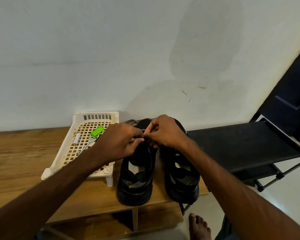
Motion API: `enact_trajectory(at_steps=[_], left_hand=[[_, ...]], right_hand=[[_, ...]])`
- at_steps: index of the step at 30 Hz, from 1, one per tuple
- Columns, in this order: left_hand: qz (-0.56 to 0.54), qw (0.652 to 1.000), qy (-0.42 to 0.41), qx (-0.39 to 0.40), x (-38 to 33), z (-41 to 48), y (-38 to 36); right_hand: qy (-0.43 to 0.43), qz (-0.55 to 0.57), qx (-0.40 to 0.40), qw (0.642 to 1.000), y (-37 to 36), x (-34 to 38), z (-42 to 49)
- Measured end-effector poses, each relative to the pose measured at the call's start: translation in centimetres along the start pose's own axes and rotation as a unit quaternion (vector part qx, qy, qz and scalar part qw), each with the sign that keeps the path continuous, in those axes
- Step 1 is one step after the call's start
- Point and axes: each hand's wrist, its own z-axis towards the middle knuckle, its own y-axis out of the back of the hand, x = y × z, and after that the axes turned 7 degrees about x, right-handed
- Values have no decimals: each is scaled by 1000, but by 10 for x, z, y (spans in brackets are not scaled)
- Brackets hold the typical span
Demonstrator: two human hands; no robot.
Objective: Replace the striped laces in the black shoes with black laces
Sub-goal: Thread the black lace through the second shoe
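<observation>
Two black shoes stand side by side on the wooden table (21, 153), heels toward me: the left shoe (135, 181) and the right shoe (182, 179). My left hand (119, 144) and my right hand (164, 132) meet above the left shoe's tongue, and their fingertips pinch a black lace (140, 137) there. A striped lace (131, 121) lies behind the shoes by the wall. The eyelets are hidden under my hands.
A cream plastic rack (62, 160) stands left of the shoes and holds a green block (97, 131), a battery (76, 138) and a wrench. A black shoe rack (246, 144) adjoins the table on the right. My bare foot (198, 227) is on the floor.
</observation>
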Motion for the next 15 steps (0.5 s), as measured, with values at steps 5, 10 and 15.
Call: enact_trajectory(at_steps=[5,10,15], left_hand=[[-176,977,105,60,8,4,-1],[-345,905,198,148,13,12,0],[-427,840,274,193,16,15,1]], right_hand=[[47,-129,-29,990,-3,2,-1],[92,-138,-87,982,-6,10,-15],[76,-128,-61,987,-7,6,-29]])
